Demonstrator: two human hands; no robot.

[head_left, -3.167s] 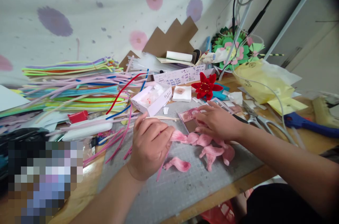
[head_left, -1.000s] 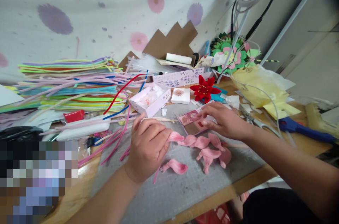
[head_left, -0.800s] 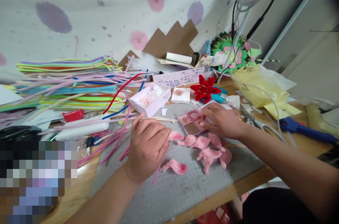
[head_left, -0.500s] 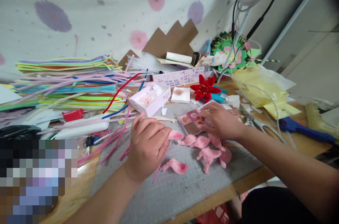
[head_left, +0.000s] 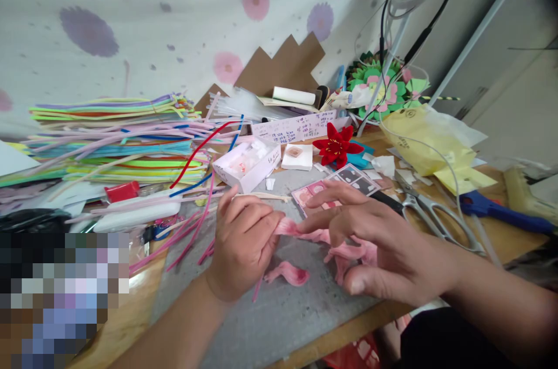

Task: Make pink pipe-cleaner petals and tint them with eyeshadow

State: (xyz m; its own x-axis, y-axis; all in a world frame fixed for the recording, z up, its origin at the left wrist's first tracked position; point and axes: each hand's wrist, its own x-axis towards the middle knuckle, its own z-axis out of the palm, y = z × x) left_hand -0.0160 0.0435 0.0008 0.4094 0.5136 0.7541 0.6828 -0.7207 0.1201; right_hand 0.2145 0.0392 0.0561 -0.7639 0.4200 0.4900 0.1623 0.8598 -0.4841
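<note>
My left hand (head_left: pixel 244 241) is closed around a pink pipe-cleaner petal (head_left: pixel 285 226), whose tip sticks out to the right of the fingers. My right hand (head_left: pixel 370 235) has its fingers spread, with the index fingertip at the tip of that petal. Behind the right hand lies a makeup palette (head_left: pixel 311 192) with pink and dark pans, partly covered by the fingers. One loose pink petal (head_left: pixel 288 273) rests on the grey cutting mat (head_left: pixel 244 328). Several more pink petals (head_left: pixel 340 255) lie partly hidden beneath the right hand.
A white box (head_left: pixel 248 168) and a red pipe-cleaner flower (head_left: pixel 338 146) stand behind the palette. Bundles of coloured pipe cleaners (head_left: pixel 113 131) fill the left. Scissors (head_left: pixel 429 212), a blue-handled tool (head_left: pixel 501 212) and a yellow bag (head_left: pixel 431 142) are on the right.
My right hand has moved from the palette towards me and to the petal in my left hand, its fingers spreading. More of the palette shows. My left hand stays in place.
</note>
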